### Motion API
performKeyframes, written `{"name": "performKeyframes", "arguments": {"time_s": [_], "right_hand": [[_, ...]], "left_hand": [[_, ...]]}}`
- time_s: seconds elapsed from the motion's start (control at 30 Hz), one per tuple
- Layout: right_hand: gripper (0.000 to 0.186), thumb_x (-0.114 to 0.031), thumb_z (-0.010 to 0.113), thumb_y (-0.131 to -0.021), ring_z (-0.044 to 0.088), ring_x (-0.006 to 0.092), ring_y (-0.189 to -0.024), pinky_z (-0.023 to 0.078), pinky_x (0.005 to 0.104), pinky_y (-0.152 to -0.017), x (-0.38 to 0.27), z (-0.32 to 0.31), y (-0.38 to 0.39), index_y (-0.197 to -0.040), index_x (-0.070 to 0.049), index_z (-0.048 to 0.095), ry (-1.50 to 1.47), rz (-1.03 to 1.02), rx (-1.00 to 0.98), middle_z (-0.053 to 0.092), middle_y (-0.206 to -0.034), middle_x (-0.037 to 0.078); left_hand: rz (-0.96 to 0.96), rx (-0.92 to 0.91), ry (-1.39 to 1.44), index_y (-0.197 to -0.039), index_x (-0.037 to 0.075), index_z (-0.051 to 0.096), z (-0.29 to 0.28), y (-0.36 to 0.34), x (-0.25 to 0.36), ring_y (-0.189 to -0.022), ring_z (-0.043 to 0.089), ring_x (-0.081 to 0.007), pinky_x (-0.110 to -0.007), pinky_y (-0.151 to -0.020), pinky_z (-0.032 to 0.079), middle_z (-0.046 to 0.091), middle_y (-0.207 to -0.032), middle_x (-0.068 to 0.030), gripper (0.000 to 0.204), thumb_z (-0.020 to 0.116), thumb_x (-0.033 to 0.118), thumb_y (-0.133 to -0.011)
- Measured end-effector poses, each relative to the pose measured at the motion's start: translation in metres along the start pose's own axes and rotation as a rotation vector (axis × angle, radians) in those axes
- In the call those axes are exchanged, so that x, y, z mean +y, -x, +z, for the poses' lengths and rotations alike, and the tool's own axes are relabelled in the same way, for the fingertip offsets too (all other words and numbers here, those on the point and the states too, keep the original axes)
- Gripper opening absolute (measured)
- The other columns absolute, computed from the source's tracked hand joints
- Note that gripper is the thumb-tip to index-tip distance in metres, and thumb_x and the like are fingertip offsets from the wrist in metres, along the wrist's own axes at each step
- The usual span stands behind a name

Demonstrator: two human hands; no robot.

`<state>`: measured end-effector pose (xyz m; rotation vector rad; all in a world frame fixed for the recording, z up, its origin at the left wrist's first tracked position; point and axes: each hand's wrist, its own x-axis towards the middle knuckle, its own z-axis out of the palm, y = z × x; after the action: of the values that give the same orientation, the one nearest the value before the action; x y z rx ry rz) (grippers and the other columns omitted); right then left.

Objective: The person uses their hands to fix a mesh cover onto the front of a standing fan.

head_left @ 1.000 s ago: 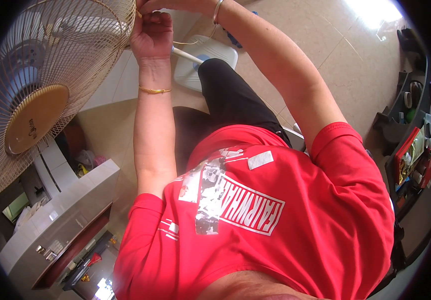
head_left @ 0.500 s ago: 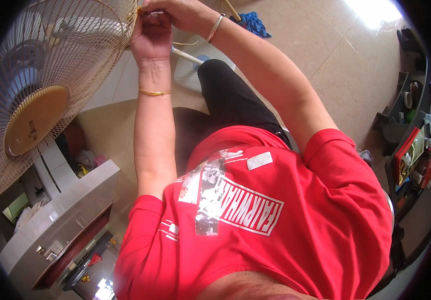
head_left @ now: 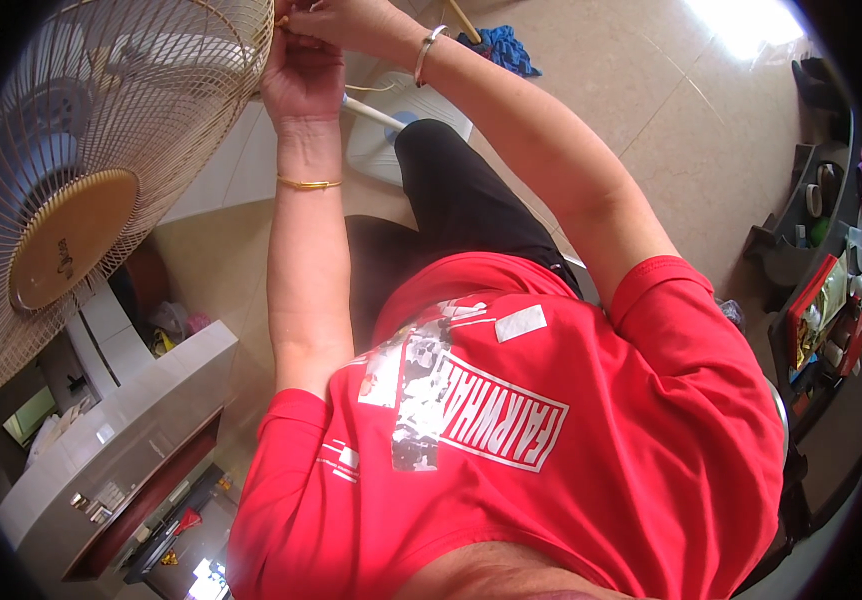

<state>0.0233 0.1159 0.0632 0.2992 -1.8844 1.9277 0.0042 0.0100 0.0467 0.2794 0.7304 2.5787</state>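
Observation:
At the top of the view, my two hands meet beside the rim of a fan's wire grille (head_left: 176,130), which has a tan round centre cap (head_left: 73,240). Palm side showing and fingers curled, my left hand (head_left: 303,80) is closed close to the grille's edge. Just above it, my right hand (head_left: 356,22) is closed in a pinch. A small yellowish bit (head_left: 283,20) shows between the fingers, too small to name. Fingertips of both hands are partly cut off or hidden. A thin yellowish strand (head_left: 376,87) sticks out below the right hand.
A white pole (head_left: 373,112) and pale flat base (head_left: 381,155) stand behind my wrists. Blue cloth strands (head_left: 503,50) at a wooden handle lie on the tiled floor (head_left: 651,90). A dark shelf (head_left: 786,255) with assorted items is at right, a tiled counter (head_left: 116,420) at lower left.
My right hand has turned slightly at the wrist and shifted a little, its bracelet tilting with it. My left hand stays nearly still by the grille.

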Motion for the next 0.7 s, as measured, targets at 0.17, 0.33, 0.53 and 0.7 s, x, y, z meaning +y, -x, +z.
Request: {"name": "performKeyframes", "arguments": {"time_s": [0.17,0.33,0.53,0.7], "right_hand": [[0.008,-0.005,0.056,-0.07,0.052,0.0095,-0.056,0.042,0.0212,-0.051,0.0,0.001,-0.009,-0.07,0.001,0.059,-0.045,0.009,-0.035,0.056,-0.058,0.005],[0.005,-0.005,0.056,-0.07,0.052,0.0111,-0.053,0.041,0.0216,-0.048,0.009,0.004,-0.007,-0.069,-0.001,0.058,-0.533,0.271,-0.043,0.057,-0.059,0.006],[0.005,-0.006,0.059,-0.072,0.05,0.0113,-0.049,0.038,0.0209,-0.044,0.011,0.011,-0.002,-0.07,-0.002,0.058,-1.012,0.405,-0.007,0.055,-0.06,0.005],[0.011,-0.011,0.06,-0.075,0.052,0.0107,-0.081,0.037,0.0261,-0.074,0.034,-0.009,-0.001,-0.086,-0.007,0.058,-0.947,0.404,0.055,0.058,-0.083,0.0]], "left_hand": [[0.015,-0.072,0.001,-0.091,0.003,0.057,-0.009,-0.001,0.007,-0.073,0.052,-0.0106,-0.026,-0.072,0.044,0.059,-0.082,-0.0026,0.02,0.063,0.012,-0.074],[0.056,-0.029,0.026,-0.09,0.002,0.058,-0.01,-0.001,0.001,-0.07,0.054,-0.0114,-0.028,-0.071,0.045,0.058,-0.075,-0.0022,0.021,0.065,0.011,-0.072],[0.009,-0.043,0.005,-0.087,0.004,0.058,-0.018,-0.002,0.006,-0.064,0.053,-0.0119,-0.028,-0.068,0.045,0.057,-0.071,-0.0018,0.017,0.064,0.011,-0.073],[0.042,0.017,0.074,-0.084,0.005,0.057,-0.022,0.001,0.005,-0.064,0.05,-0.0129,-0.031,-0.071,0.044,0.052,-0.066,-0.0005,0.011,0.061,0.01,-0.075]]}}
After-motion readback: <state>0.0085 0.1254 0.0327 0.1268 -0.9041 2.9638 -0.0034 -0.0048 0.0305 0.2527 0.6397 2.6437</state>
